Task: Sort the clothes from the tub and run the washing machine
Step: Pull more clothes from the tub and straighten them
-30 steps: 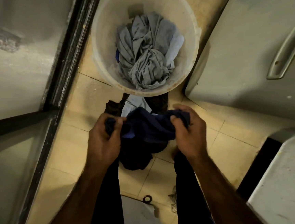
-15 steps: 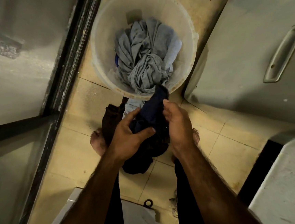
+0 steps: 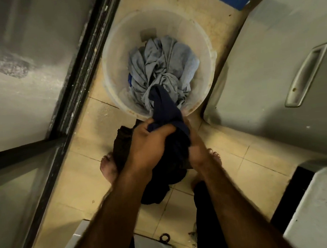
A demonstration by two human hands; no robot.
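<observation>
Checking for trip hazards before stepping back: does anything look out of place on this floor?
Yes. A brown garment lies crumpled on the floor tiles by the tub, beside the bare left foot. A small black ring also lies loose there, nearer the person.

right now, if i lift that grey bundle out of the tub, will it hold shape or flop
Probably floppy: the grey bundle lies in soft twisted folds in the tub, so it should sag. Its pieces look wound together, so several may rise at once. The navy garment hangs equally limp.
</observation>
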